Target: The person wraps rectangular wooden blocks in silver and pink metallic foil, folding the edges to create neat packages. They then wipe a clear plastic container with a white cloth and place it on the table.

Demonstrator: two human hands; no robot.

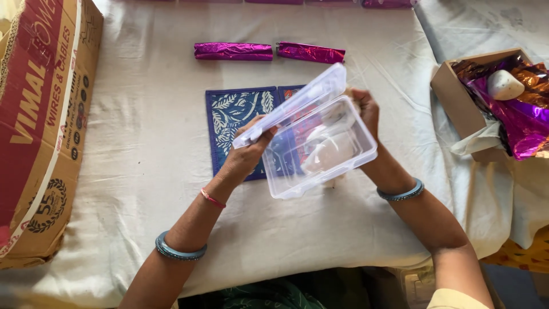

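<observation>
Clear plastic forms the hinged box [320, 146] held up over the middle of the bench [143, 171], its lid [291, 103] swung open and tilted toward the left. Both hands are closed on it: the left hand [246, 154] pinches the free edge of the lid between thumb and fingers, while the right hand [366, 111] wraps around the far right side of the tray, partly hidden behind the plastic. Something pale shows inside the tray, too blurred through the wall to tell. Blue bangles [178, 250] ring both forearms, and a thin pink thread [212, 198] sits on the left wrist.

Just beneath the box, flat on the white cloth that covers the bench, lies a blue printed fabric piece [234, 117] with a leaf pattern. Left of it stands a large red and brown cardboard carton [40, 131]. At the right edge, a small open brown box [463, 103] holds crumpled purple and copper foil [523, 114] with a white stone-like lump [505, 84] on top. Farther back, two purple foil rolls [233, 51] lie end to end, well apart from the hands.
</observation>
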